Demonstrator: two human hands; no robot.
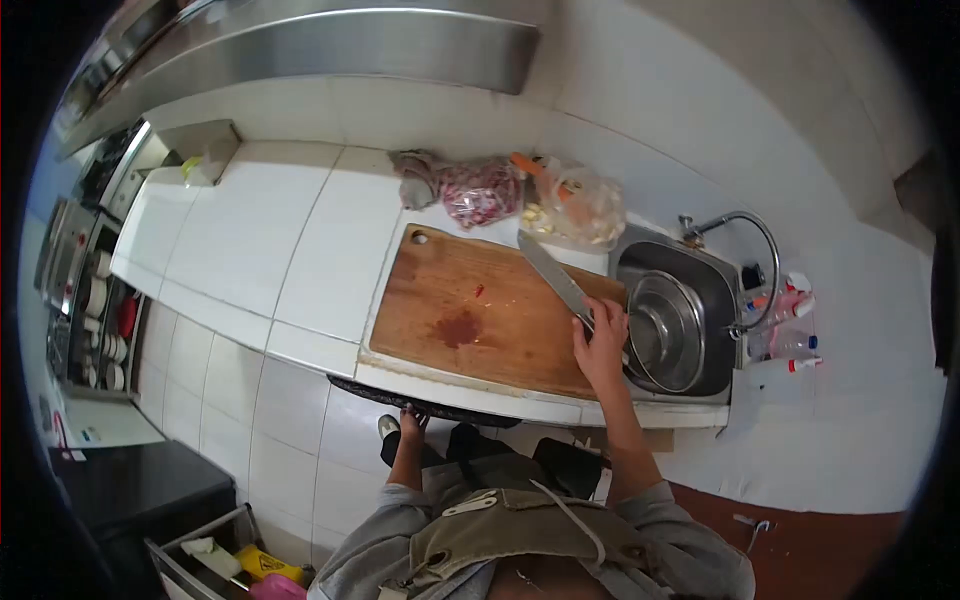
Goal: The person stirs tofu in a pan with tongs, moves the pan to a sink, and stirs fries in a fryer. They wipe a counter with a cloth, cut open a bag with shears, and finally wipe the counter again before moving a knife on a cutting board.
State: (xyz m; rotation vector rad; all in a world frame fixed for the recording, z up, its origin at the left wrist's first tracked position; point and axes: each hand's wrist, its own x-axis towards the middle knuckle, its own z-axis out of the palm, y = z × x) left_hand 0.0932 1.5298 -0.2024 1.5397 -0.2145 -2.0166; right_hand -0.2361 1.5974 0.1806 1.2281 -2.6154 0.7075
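Observation:
On the right part of the wooden cutting board, my right hand has its fingers around the handle end of a large knife, whose blade points up and left across the board. A dark red wet stain and small red bits mark the board. My left hand hangs low at the counter's front edge, beside a dark rounded object under the counter; its fingers are small and dim, and whether they hold anything is unclear.
Behind the board lie a bag of reddish pieces, a grey cloth and a clear bag with orange and pale yellow items. At right, metal bowls sit in the sink below a curved faucet.

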